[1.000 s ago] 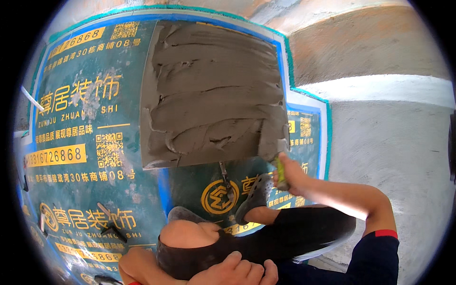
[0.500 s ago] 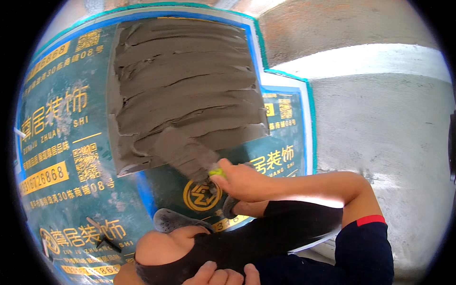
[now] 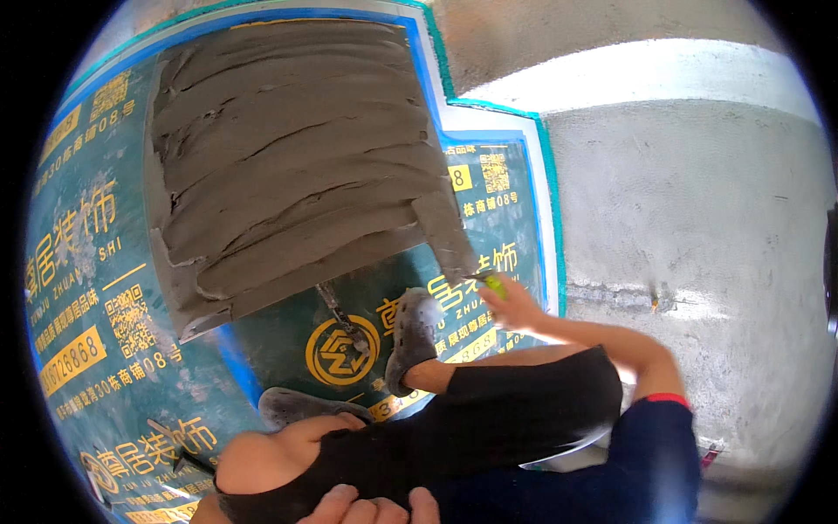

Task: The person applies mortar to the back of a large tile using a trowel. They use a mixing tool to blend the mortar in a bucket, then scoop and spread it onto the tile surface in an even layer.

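Observation:
My right hand [image 3: 513, 306] is closed around the yellow-green handle of a trowel [image 3: 447, 240]. Grey mortar coats its blade, which lies at the lower right corner of a rectangular slab [image 3: 206, 328]. A ridged layer of wet mortar [image 3: 297, 140] covers nearly the whole slab, with a thin strip of its edge showing at the lower left. My left hand [image 3: 375, 508] rests against my black shorts at the bottom edge, fingers bent but apart, holding nothing visible. Part of it is cut off by the frame.
Green printed protective sheeting [image 3: 279, 349] covers the floor, edged with blue tape [image 3: 240, 362]. A narrow mortar-smeared tool [image 3: 343, 316] lies below the slab. My grey clogs [image 3: 412, 336] stand close by. Bare grey concrete [image 3: 681, 210] spans the right.
My right hand has swept the trowel rightward along the slab's near edge, to its right corner. The view has shifted, uncovering the narrow tool on the sheeting. My left hand stays by my shorts.

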Tool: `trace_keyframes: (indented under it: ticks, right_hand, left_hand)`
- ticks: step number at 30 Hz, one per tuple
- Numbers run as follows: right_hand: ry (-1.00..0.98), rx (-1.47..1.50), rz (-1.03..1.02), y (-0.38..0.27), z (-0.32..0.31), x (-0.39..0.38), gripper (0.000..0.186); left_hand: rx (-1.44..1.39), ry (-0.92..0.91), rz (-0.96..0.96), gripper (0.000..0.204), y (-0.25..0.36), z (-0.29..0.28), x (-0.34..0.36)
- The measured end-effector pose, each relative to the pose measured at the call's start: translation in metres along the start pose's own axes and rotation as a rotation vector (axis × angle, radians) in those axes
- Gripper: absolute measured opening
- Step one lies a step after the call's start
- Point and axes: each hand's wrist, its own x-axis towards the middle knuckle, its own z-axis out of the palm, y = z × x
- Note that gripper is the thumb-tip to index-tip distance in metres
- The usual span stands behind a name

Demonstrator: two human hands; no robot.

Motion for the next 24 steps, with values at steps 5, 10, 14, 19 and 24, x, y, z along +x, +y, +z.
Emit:
trace_keyframes:
  ticks: [5,10,14,19,24]
  right_hand:
    - [0.23,0.475,-0.171,0.071,0.117,0.073,0.037]
    - [0.337,0.098,-0.126,0.12,0.133,0.086,0.038]
    - [0.296,-0.107,0.102,0.172,0.12,0.068,0.039]
    - [0.282,0.16,0.03,0.162,0.084,0.056,0.04]
    - [0.017,0.523,-0.079,0.096,0.039,0.093,0.036]
  left_hand:
    - [-0.03,-0.056,-0.148,0.039,0.002,-0.003,0.01]
    - [-0.024,-0.069,-0.275,0.041,0.011,-0.003,0.009]
    - [-0.028,-0.018,-0.339,0.04,0.02,0.0,0.012]
    - [0.0,0.044,-0.439,0.04,0.029,0.005,0.016]
    - [0.094,0.052,-0.475,0.041,0.029,0.007,0.021]
